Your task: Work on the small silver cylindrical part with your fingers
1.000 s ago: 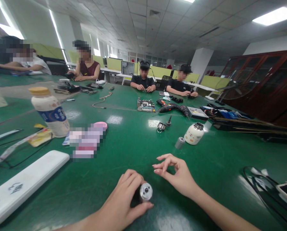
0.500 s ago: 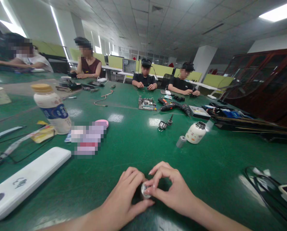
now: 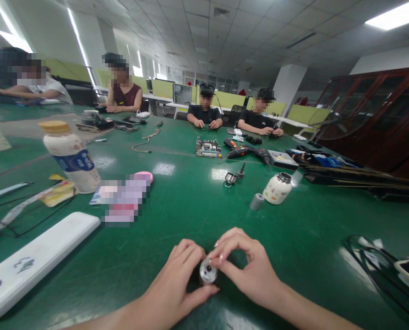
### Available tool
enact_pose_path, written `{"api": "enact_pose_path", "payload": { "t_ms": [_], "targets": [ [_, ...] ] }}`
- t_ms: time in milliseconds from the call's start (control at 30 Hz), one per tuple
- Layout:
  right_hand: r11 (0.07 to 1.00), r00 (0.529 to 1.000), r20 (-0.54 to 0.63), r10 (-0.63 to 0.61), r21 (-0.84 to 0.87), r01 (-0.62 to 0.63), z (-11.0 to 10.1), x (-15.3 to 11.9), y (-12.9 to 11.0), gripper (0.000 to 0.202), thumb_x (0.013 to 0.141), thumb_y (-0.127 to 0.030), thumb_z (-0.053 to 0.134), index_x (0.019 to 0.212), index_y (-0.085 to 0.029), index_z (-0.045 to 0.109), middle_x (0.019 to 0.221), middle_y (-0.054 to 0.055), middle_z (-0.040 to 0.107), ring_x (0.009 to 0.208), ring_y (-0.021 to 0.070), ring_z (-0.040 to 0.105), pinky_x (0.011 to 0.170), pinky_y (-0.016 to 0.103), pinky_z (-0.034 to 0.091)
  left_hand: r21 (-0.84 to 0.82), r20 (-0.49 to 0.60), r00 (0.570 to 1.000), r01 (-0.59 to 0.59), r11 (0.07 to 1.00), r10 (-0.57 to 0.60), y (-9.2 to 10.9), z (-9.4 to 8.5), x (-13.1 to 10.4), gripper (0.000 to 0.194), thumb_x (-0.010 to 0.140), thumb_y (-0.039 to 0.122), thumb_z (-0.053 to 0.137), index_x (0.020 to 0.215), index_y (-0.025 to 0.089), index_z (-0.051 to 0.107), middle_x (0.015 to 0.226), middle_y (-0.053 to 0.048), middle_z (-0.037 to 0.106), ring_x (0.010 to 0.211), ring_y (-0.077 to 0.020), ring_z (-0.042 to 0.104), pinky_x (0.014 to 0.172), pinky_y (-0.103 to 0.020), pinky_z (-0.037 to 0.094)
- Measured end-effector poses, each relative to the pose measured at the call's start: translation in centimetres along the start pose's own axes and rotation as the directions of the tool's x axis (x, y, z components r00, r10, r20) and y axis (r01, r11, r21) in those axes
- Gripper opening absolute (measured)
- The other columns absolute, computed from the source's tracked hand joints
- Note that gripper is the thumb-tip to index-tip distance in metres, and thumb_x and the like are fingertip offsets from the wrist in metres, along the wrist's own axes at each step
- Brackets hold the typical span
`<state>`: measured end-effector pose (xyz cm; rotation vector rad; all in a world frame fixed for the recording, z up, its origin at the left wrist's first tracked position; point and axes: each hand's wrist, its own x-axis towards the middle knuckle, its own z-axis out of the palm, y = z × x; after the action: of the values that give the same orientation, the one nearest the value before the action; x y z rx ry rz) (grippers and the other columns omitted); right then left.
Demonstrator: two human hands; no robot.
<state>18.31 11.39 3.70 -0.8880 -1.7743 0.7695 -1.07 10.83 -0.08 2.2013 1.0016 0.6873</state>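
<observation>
A small silver metal cylinder [image 3: 208,273] stands on the green tabletop, its round top with a dark hole facing up. My left hand [image 3: 182,270] curves around it, thumb on the near side and fingers on the far side. Just over the cylinder's right rim is my right hand [image 3: 243,263], thumb and fingertips pinched together. Whether a tiny part sits in that pinch is hidden. Further off stand a similar grey metal cylinder [image 3: 257,201] and a cream bottle [image 3: 277,188] with small prints and an uncovered metal mouth.
A long white device [image 3: 42,261] lies at left, near a milk bottle [image 3: 72,158] and a pink-edged blurred item [image 3: 130,197]. Beyond are a circuit board [image 3: 208,148], power drills [image 3: 240,151] and a metal clip-like part [image 3: 230,178]. Black cables [image 3: 365,261] lie right. Several people sit opposite.
My right fingertips have shifted from over the middle of the cylinder's top to its far right rim, uncovering the dark hole. My left hand keeps its place around the cylinder.
</observation>
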Motion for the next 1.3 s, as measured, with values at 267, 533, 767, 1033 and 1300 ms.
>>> {"api": "enact_pose_path", "payload": {
  "t_ms": [267, 533, 767, 1033, 1300],
  "targets": [
    [0.953, 0.963, 0.005, 0.269, -0.142, -0.266, -2.5, 1.0, 6.4, 0.016, 0.079, -0.027, 0.075, 0.071, -0.019, 0.065, 0.08, 0.005, 0.072, 0.081, 0.0225, 0.07, 0.082, 0.039, 0.051, 0.001, 0.016, 0.999, 0.037, 0.999, -0.037, 0.3, -0.2, 0.1, 0.023, 0.087, 0.036, 0.068, 0.094, 0.02, 0.055, 0.103, -0.006, 0.059, 0.099, -0.0241, 0.051, 0.086, -0.038, 0.043],
    [0.968, 0.966, -0.067, 0.25, 0.017, -0.25, -2.0, 1.0, 4.4, 0.023, 0.08, -0.032, 0.075, 0.067, -0.02, 0.06, 0.076, 0.004, 0.072, 0.079, 0.0206, 0.072, 0.079, 0.036, 0.054, 0.0, 0.017, 0.999, 0.036, 0.999, -0.036, 0.2, -0.1, 0.1, 0.023, 0.087, 0.037, 0.068, 0.094, 0.02, 0.054, 0.102, -0.006, 0.058, 0.098, -0.0239, 0.051, 0.085, -0.037, 0.044],
    [0.998, 0.997, 0.044, 0.062, 0.019, -0.063, 0.3, -0.3, -0.9, 0.021, 0.079, -0.014, 0.076, 0.066, -0.022, 0.062, 0.075, 0.0, 0.075, 0.083, 0.0168, 0.066, 0.077, 0.031, 0.05, 0.016, -0.003, 1.0, -0.015, 1.0, 0.015, -0.4, 0.3, 0.0, 0.02, 0.089, 0.034, 0.066, 0.095, 0.021, 0.053, 0.098, -0.004, 0.057, 0.096, -0.0228, 0.049, 0.082, -0.035, 0.043],
    [0.986, 0.993, 0.068, -0.099, -0.128, 0.107, 0.4, -0.6, -0.5, 0.02, 0.079, -0.006, 0.074, 0.075, -0.024, 0.067, 0.078, -0.004, 0.075, 0.082, 0.0149, 0.065, 0.078, 0.03, 0.047, 0.017, -0.025, 0.999, -0.045, 0.999, 0.045, -0.3, 0.3, 0.0, 0.017, 0.089, 0.031, 0.067, 0.092, 0.021, 0.053, 0.096, -0.003, 0.057, 0.094, -0.0217, 0.049, 0.082, -0.034, 0.043],
    [0.989, 0.995, 0.091, 0.045, -0.147, -0.031, 0.5, -0.5, -0.1, 0.016, 0.079, -0.013, 0.075, 0.071, -0.023, 0.065, 0.076, -0.001, 0.071, 0.08, 0.0173, 0.063, 0.076, 0.032, 0.046, 0.006, -0.014, 0.999, -0.038, 0.999, 0.038, -0.2, 0.1, 0.0, 0.017, 0.089, 0.031, 0.066, 0.094, 0.021, 0.054, 0.096, -0.003, 0.058, 0.095, -0.0219, 0.049, 0.083, -0.034, 0.044]
  ]
}}
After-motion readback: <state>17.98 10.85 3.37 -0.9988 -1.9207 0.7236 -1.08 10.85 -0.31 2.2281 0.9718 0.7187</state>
